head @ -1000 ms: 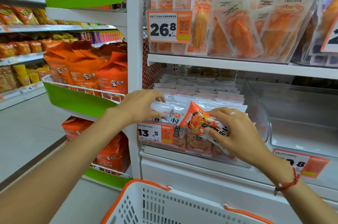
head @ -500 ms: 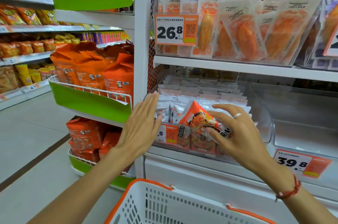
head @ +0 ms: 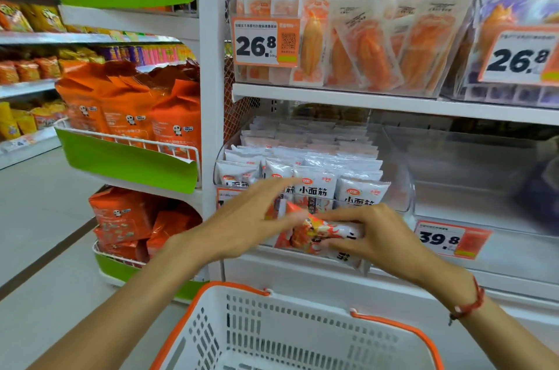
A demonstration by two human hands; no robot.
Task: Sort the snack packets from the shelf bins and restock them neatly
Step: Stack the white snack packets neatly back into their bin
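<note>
A clear plastic shelf bin (head: 405, 188) holds rows of white snack packets (head: 314, 185) with red print, standing upright. My right hand (head: 372, 236) grips a small stack of orange-and-white snack packets (head: 317, 233) just in front of the bin's lower front. My left hand (head: 248, 218) reaches in from the left with straight fingers, its fingertips at the stack's left end and in front of the bin. A white basket with an orange rim (head: 302, 336) sits below my hands.
A second clear bin (head: 472, 176) to the right looks nearly bare. The shelf above carries bins of orange dried-fruit packets (head: 363, 43) with 26.8 price tags. Left of the white post, wire racks hold large orange bags (head: 133, 109). An aisle floor runs along the far left.
My right hand has pulled the orange-and-white packets out and down from the bin front. My left hand has shifted right and down toward them, fingers extended. The view has moved slightly.
</note>
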